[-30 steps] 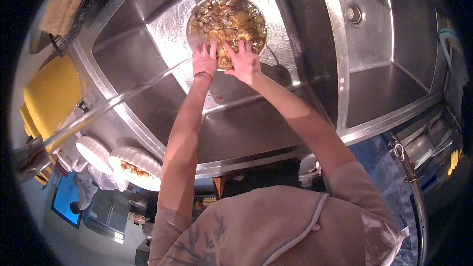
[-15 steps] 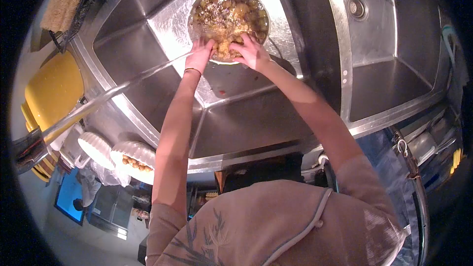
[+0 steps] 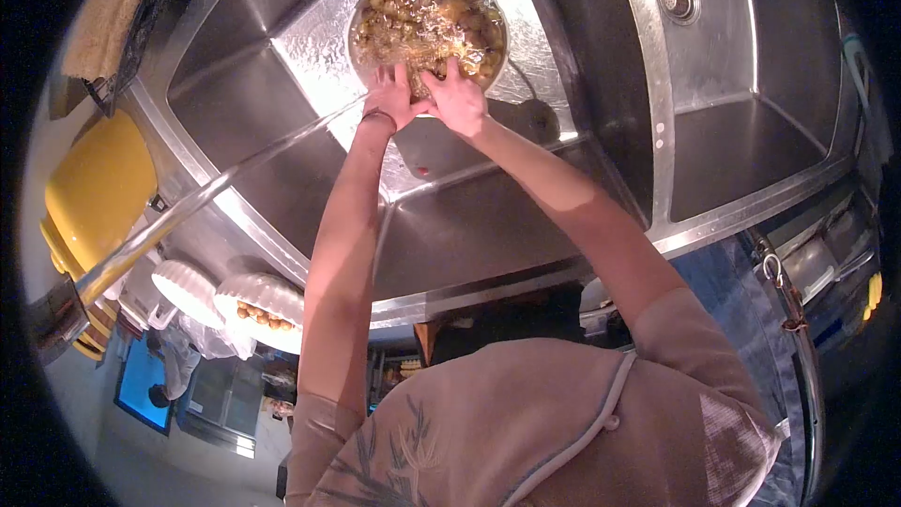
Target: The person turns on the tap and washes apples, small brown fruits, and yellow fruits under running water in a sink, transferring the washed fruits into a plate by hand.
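A round bowl (image 3: pixel 353 42) full of water and small round brownish-yellow items (image 3: pixel 422 14) sits in the metal sink (image 3: pixel 469 216). My left hand (image 3: pixel 396 99) is at the bowl's near edge with its fingers apart, fingertips at the water. Close beside it on the right, my right hand (image 3: pixel 455 101) reaches over the same edge, fingers spread toward the items. Neither hand visibly grips anything. A long metal faucet pipe (image 3: pixel 235 174) runs from the lower left toward my left hand. The water's surface is rippled and glaring.
A second basin with a drain (image 3: pixel 678 0) lies to the right. Left of the sink are a yellow container (image 3: pixel 103 169), a brush (image 3: pixel 101 23), a white fluted dish (image 3: pixel 188 291) and another holding round items (image 3: pixel 263 316). A person (image 3: pixel 175 366) stands far back at the lower left.
Both hands have drawn back slightly toward the bowl's near rim, and their fingers show more. The items and water have shifted. The whole view has tilted a little.
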`<state>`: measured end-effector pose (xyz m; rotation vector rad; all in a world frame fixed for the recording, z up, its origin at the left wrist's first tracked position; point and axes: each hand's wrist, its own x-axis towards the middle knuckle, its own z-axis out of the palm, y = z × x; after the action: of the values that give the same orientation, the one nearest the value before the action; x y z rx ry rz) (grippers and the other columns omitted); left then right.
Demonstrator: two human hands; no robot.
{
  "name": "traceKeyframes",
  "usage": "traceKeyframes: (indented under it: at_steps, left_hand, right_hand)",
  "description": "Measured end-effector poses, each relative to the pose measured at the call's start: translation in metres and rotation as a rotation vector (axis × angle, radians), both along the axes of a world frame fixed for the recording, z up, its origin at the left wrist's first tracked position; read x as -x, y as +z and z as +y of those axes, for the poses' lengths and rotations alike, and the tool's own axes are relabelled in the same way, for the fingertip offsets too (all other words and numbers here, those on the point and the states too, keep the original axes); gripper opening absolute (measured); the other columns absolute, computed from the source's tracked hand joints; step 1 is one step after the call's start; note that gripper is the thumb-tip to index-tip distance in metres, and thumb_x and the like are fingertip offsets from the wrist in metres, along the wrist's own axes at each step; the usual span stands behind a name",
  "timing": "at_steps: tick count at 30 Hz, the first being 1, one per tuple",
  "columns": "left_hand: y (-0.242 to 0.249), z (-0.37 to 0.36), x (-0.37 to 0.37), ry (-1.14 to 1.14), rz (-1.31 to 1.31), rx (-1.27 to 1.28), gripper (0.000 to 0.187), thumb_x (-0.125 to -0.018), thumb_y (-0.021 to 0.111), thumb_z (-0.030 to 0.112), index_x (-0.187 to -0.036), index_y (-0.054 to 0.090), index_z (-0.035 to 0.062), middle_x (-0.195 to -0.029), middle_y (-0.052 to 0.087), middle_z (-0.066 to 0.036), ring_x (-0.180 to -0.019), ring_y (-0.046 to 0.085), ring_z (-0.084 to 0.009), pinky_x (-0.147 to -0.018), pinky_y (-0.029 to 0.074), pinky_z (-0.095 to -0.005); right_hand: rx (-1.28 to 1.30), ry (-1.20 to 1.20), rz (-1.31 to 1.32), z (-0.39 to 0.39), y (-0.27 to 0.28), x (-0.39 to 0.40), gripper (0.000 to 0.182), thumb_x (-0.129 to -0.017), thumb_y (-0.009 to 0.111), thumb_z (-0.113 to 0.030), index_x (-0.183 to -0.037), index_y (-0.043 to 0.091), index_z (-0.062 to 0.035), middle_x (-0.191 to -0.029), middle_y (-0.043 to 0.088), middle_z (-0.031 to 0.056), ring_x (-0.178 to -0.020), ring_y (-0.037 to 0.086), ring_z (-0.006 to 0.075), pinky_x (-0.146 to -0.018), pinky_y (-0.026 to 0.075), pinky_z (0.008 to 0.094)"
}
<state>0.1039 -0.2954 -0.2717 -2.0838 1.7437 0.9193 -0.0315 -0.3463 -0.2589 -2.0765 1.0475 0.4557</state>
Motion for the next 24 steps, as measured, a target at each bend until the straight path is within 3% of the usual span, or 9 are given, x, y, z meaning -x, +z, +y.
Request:
traceKeyframes:
  at_steps: [5,8,9,10,13,14,18,19,24]
  left_hand:
    - [-0.007,-0.003,-0.017,0.026,0.123,-0.111,0.072,-0.066,0.069,0.036,-0.12,0.032,0.0053,-0.115,0.047,-0.026,-0.111,0.042,-0.0412,-0.096,0.034,-0.0441]
    - [-0.009,-0.003,-0.02,0.059,0.15,-0.054,0.062,-0.067,0.067,0.027,-0.119,0.037,0.0102,-0.1,0.056,-0.022,-0.101,0.051,-0.0382,-0.087,0.041,-0.0443]
    - [0.0,-0.008,-0.017,0.118,0.16,-0.12,0.061,-0.067,0.067,0.026,-0.118,0.038,0.0101,-0.097,0.058,-0.021,-0.097,0.052,-0.0378,-0.086,0.042,-0.0441]
    - [0.005,-0.012,-0.015,0.176,0.17,-0.184,0.059,-0.067,0.067,0.025,-0.117,0.04,0.0099,-0.094,0.059,-0.02,-0.094,0.054,-0.0373,-0.084,0.043,-0.0438]
    - [-0.048,0.019,-0.033,0.243,0.274,0.26,0.055,-0.063,0.072,0.023,-0.111,0.046,0.0153,-0.092,0.059,-0.02,-0.087,0.057,-0.0348,-0.079,0.045,-0.0415]
    - [-0.052,0.021,-0.035,0.296,0.315,0.372,0.055,-0.061,0.074,0.021,-0.11,0.048,0.0176,-0.092,0.058,-0.02,-0.088,0.057,-0.0339,-0.08,0.045,-0.0413]
    - [-0.007,0.001,-0.035,0.477,0.347,0.17,0.042,-0.063,0.074,0.021,-0.098,0.054,0.0095,-0.08,0.061,-0.015,-0.075,0.06,-0.0281,-0.07,0.048,-0.0345]
    - [-0.039,0.02,-0.045,0.741,0.742,0.283,0.036,-0.066,0.073,0.018,-0.095,0.056,0.005,-0.075,0.061,-0.007,-0.067,0.057,-0.017,-0.062,0.047,-0.0273]
    - [0.028,0.008,-0.038,1.146,1.097,0.046,0.025,-0.076,0.064,0.008,-0.098,0.054,0.0045,-0.082,0.057,-0.003,-0.066,0.05,-0.007,-0.057,0.041,-0.0184]
  right_hand:
    - [-0.127,-0.124,-0.186,-0.012,-0.011,0.014,0.046,-0.069,0.067,-0.013,-0.109,0.045,-0.0161,-0.109,0.041,0.017,-0.077,0.06,0.0286,-0.071,0.052,0.0358]
    - [-0.38,-0.404,-0.703,-0.021,-0.044,0.026,0.04,-0.069,0.064,-0.011,-0.105,0.045,-0.0109,-0.094,0.048,0.0096,-0.072,0.056,0.0199,-0.063,0.049,0.031]
    - [-0.214,-0.415,-0.969,-0.034,-0.03,0.021,0.037,-0.068,0.062,-0.009,-0.102,0.045,-0.0077,-0.082,0.05,0.0048,-0.063,0.049,0.0134,-0.054,0.043,0.0261]
    - [-0.795,-0.73,-0.575,-0.042,-0.009,0.032,0.038,-0.068,0.06,-0.007,-0.103,0.045,-0.0093,-0.087,0.054,0.0068,-0.058,0.046,0.0122,-0.047,0.039,0.0252]
    - [-0.818,-0.557,-0.972,-0.04,-0.055,0.051,0.038,-0.07,0.054,-0.009,-0.107,0.045,-0.0112,-0.101,0.055,0.0158,-0.055,0.044,0.0126,-0.04,0.034,0.0234]
    - [-1.058,-0.746,-0.93,-0.043,-0.047,0.054,0.039,-0.071,0.051,-0.009,-0.109,0.044,-0.0117,-0.105,0.054,0.0186,-0.056,0.044,0.0135,-0.04,0.034,0.023]
    - [-1.632,-1.087,-0.978,-0.059,0.006,0.052,0.046,-0.072,0.045,-0.011,-0.117,0.041,-0.0112,-0.114,0.048,0.0262,-0.063,0.048,0.0188,-0.04,0.036,0.022]
    - [-1.721,-1.132,-0.994,-0.06,0.012,0.051,0.049,-0.072,0.044,-0.011,-0.121,0.039,-0.0098,-0.116,0.046,0.0276,-0.067,0.05,0.0215,-0.041,0.038,0.022]
    - [-1.824,-1.082,-1.167,-0.062,0.005,0.04,0.043,-0.078,0.048,-0.02,-0.117,0.042,-0.0016,-0.113,0.051,0.0209,-0.087,0.056,0.0288,-0.054,0.045,0.0267]
